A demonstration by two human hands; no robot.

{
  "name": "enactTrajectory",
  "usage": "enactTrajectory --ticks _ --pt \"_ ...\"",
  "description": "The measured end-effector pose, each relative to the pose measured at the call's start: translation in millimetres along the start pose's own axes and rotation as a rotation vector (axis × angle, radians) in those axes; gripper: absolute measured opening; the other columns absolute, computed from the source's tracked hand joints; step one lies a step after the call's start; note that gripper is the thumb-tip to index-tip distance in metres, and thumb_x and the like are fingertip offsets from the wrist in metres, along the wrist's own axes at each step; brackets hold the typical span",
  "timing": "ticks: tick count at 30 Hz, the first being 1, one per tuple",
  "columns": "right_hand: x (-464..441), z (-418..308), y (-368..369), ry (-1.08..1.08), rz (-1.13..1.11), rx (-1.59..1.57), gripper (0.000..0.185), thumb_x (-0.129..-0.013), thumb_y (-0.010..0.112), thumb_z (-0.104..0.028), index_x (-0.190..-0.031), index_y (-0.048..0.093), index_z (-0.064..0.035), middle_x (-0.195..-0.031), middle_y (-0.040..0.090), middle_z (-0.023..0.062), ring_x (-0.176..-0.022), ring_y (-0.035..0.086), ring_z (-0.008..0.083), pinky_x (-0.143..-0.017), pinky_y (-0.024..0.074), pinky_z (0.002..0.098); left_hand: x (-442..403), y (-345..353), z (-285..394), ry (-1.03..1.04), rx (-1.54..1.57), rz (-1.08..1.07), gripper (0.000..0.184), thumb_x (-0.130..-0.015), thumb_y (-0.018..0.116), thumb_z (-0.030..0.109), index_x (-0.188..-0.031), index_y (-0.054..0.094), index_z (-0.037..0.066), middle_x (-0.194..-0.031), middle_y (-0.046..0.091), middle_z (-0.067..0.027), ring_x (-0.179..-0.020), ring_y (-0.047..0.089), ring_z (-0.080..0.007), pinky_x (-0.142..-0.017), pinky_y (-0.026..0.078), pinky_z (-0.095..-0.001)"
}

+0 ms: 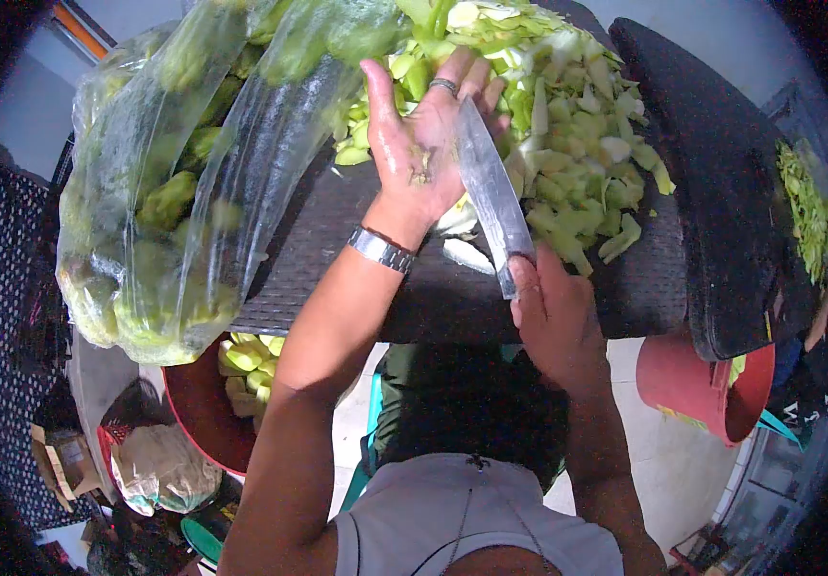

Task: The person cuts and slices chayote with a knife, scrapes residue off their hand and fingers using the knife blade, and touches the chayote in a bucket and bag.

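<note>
My left hand [423, 144] is open with the palm up, bits of dark residue on the palm, and it lies at the near edge of a large pile of sliced pale green pieces [567, 144]. In my right hand [553, 312] is a large knife [492, 182], its broad blade pointing up and leftward, beside or against the left palm. A white piece [468, 255] lies on the dark woven table [635, 288] left of the blade. The knife handle is mostly hidden in my fingers.
A clear plastic bag [135, 221] of whole green produce covers the table's left side. Below are a red tub [204, 403] with pale green pieces and a red bucket [707, 384] at right. A dark tabletop [721, 192] stands right, with green slices [810, 206] beyond.
</note>
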State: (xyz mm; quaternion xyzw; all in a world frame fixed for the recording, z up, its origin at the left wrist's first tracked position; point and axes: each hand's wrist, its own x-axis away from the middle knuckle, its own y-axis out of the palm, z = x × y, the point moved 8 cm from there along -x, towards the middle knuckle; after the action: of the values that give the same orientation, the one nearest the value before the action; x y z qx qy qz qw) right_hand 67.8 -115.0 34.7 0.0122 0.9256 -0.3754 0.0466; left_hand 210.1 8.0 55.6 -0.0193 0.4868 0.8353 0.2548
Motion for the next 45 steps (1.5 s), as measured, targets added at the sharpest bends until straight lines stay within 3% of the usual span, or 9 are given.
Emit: enactTrajectory --ticks 12,21,24,27,30,35,38,42,45 --pt "-9 1 -9 -0.092 0.064 -0.006 0.025 -0.108 0.052 -0.023 -0.107 0.059 0.0007 -0.067 0.061 0.0197 -0.061 0.066 0.0345 -0.058 0.0478 0.0441 -4 1 -6 -0.105 0.563 -0.190 0.128 -0.079 0.051 0.092 -0.161 0.019 -0.001 -0.159 0.038 -0.0225 -0.144 0.043 -0.0380 -0.118 0.035 -0.0534" --pt "-9 2 -7 -0.070 0.053 -0.022 0.022 -0.107 0.054 -0.021 -0.109 0.060 -0.0004 -0.068 0.061 0.0184 -0.060 0.065 0.0327 -0.057 0.0485 0.0431 -3 -2 -8 -0.047 0.102 -0.055 0.132 -0.079 0.046 0.094 -0.165 0.007 0.002 -0.171 0.020 -0.0144 -0.149 0.036 -0.0301 -0.119 0.033 -0.0477" --pt "-16 10 -10 -0.068 0.113 -0.038 0.022 -0.107 0.054 -0.021 -0.108 0.061 -0.0006 -0.069 0.060 0.0183 -0.059 0.064 0.0312 -0.056 0.0487 0.0431 -5 2 -14 -0.120 0.570 -0.164 0.130 -0.078 0.043 0.096 -0.163 0.018 0.001 -0.158 0.042 -0.0180 -0.139 0.048 -0.0348 -0.117 0.034 -0.0554" --pt "-11 4 -4 -0.058 0.060 -0.065 0.022 -0.107 0.054 -0.021 -0.107 0.061 -0.0006 -0.069 0.060 0.0177 -0.058 0.062 0.0293 -0.055 0.0482 0.0426 -4 -7 -15 -0.041 0.163 0.035 0.128 -0.079 0.046 0.095 -0.163 0.020 0.001 -0.156 0.044 -0.0180 -0.139 0.048 -0.0342 -0.118 0.035 -0.0526" --pt "-7 7 -2 0.026 0.002 -0.155 0.022 -0.106 0.053 -0.020 -0.108 0.061 0.0002 -0.068 0.059 0.0169 -0.057 0.061 0.0280 -0.055 0.0478 0.0418 -1 0 -11 -0.041 -0.019 -0.036 0.132 -0.080 0.040 0.096 -0.165 0.008 0.000 -0.171 0.016 -0.0156 -0.152 0.031 -0.0299 -0.123 0.027 -0.0443" --pt "-17 10 -4 0.051 0.049 -0.203 0.025 -0.107 0.053 -0.022 -0.105 0.061 0.0008 -0.067 0.059 0.0132 -0.053 0.059 0.0223 -0.052 0.0462 0.0384 -1 7 -16 -0.039 0.004 -0.036 0.132 -0.081 0.036 0.097 -0.164 0.009 -0.001 -0.169 0.022 -0.0157 -0.152 0.030 -0.0297 -0.123 0.026 -0.0431" --pt "-6 -12 0 -0.083 0.046 -0.078 0.023 -0.105 0.056 -0.021 -0.107 0.059 0.0014 -0.086 0.064 0.0309 -0.082 0.065 0.0522 -0.072 0.0510 0.0567 0 0 -16 -0.034 0.003 -0.010 0.130 -0.083 0.038 0.095 -0.164 0.009 -0.002 -0.167 0.028 -0.0157 -0.147 0.038 -0.0288 -0.121 0.030 -0.0416" --pt "-8 12 3 0.045 0.001 -0.171 0.025 -0.107 0.052 -0.022 -0.111 0.059 0.0016 -0.069 0.059 0.0154 -0.053 0.061 0.0253 -0.056 0.0477 0.0396 -2 2 -16 -0.050 0.200 -0.038 0.127 -0.084 0.041 0.093 -0.163 0.015 -0.002 -0.164 0.033 -0.0156 -0.140 0.046 -0.0288 -0.118 0.033 -0.0440" --pt "-11 10 2 0.046 0.004 -0.165 0.024 -0.107 0.052 -0.022 -0.111 0.059 0.0017 -0.069 0.058 0.0181 -0.055 0.061 0.0304 -0.059 0.0490 0.0430 -3 6 -17 -0.024 0.050 -0.003 0.127 -0.079 0.046 0.094 -0.161 0.024 0.000 -0.160 0.040 -0.0200 -0.144 0.043 -0.0370 -0.119 0.032 -0.0552"
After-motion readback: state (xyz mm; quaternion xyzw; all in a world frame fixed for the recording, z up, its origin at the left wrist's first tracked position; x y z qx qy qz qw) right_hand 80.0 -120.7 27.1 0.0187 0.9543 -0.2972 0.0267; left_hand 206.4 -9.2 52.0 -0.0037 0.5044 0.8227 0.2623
